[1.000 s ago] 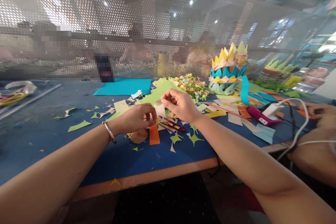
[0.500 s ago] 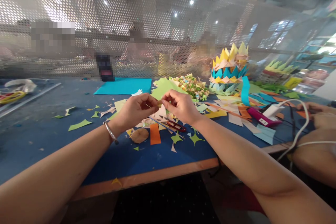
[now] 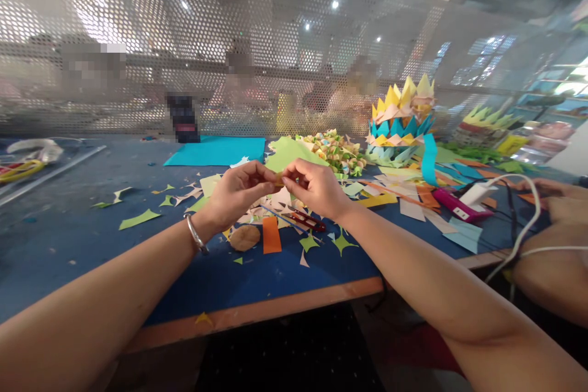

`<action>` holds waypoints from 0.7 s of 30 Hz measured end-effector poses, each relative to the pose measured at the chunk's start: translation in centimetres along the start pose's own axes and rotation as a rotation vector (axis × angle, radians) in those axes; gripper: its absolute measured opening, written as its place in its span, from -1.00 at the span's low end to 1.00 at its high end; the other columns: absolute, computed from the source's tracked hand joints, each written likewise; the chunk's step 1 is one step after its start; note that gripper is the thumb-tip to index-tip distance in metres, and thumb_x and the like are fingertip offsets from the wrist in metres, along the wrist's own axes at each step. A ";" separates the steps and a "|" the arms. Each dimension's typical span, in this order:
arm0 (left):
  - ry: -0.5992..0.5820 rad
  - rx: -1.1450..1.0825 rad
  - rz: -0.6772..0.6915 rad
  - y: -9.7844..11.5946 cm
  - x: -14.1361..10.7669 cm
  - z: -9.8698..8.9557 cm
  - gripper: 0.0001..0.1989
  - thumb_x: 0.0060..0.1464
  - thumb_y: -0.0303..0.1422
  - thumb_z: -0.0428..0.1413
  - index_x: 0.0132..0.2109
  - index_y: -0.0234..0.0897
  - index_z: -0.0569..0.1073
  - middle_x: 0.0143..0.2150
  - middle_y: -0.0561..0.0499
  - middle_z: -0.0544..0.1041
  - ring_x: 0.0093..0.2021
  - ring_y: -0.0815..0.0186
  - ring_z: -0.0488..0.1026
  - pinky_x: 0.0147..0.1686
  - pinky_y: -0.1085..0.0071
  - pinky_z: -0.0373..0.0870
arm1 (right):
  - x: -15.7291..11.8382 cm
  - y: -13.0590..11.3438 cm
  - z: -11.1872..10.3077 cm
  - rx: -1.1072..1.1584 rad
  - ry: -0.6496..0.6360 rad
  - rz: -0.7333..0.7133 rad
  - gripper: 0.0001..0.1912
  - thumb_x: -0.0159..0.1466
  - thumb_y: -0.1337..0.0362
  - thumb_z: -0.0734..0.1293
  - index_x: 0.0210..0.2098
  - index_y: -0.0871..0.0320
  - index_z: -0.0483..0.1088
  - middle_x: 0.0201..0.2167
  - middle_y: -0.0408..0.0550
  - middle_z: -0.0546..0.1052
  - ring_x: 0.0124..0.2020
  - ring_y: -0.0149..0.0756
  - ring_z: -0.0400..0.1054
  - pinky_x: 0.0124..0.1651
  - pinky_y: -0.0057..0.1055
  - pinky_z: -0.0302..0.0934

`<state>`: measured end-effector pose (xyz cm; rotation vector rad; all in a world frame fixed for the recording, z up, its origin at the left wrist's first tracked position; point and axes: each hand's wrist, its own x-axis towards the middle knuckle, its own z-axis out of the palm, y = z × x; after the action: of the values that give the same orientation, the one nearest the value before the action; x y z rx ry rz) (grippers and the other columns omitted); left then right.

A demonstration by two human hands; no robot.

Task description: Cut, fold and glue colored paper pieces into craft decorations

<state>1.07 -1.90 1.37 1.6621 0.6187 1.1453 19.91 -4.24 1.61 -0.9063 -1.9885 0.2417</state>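
My left hand (image 3: pixel 241 192) and my right hand (image 3: pixel 316 190) meet above the table, both closed in a pinch. Between their fingertips is a small yellowish piece of paper (image 3: pixel 278 180), mostly hidden by the fingers. Beneath them lie pale paper scraps (image 3: pixel 257 215), a thin blue stick (image 3: pixel 285 218) and a dark red cutting tool like small snips (image 3: pixel 309 220). Nearer to me are a round tan disc (image 3: pixel 245 237) and an orange paper strip (image 3: pixel 271 235). Green star-shaped offcuts (image 3: pixel 342 242) rest right of these.
Behind my hands are a turquoise sheet (image 3: pixel 215 152), a green sheet (image 3: pixel 290 153) and a heap of small folded paper pieces (image 3: pixel 337 152). Tiered spiky paperwork (image 3: pixel 400 125) stands back right. A magenta power block (image 3: pixel 462 205) with cables sits before another person's arm (image 3: pixel 551 257). Perforated metal (image 3: pixel 206 67) walls the rear.
Both hands stay in nearly the same place, pinching the small piece. Their fingers have shifted slightly, and my left wrist with its bracelet has moved a little. The tabletop things have not moved.
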 end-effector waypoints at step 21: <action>0.125 -0.316 -0.145 0.5 -0.2 0.6 -0.76 -0.07 -0.50 0.29 -0.29 -0.29 0.38 -0.38 0.12 0.50 -0.37 0.43 0.51 -0.24 0.44 0.46 | -0.2 0.0 0.3 0.015 0.000 0.001 -0.90 0.31 0.26 0.28 -0.32 0.15 0.33 -0.50 -0.18 0.42 -0.60 -0.52 0.18 -0.47 -0.47 0.11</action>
<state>1.45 -2.52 1.74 1.2657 0.5919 1.1801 19.78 -4.32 1.28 -0.8980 -1.9839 0.2570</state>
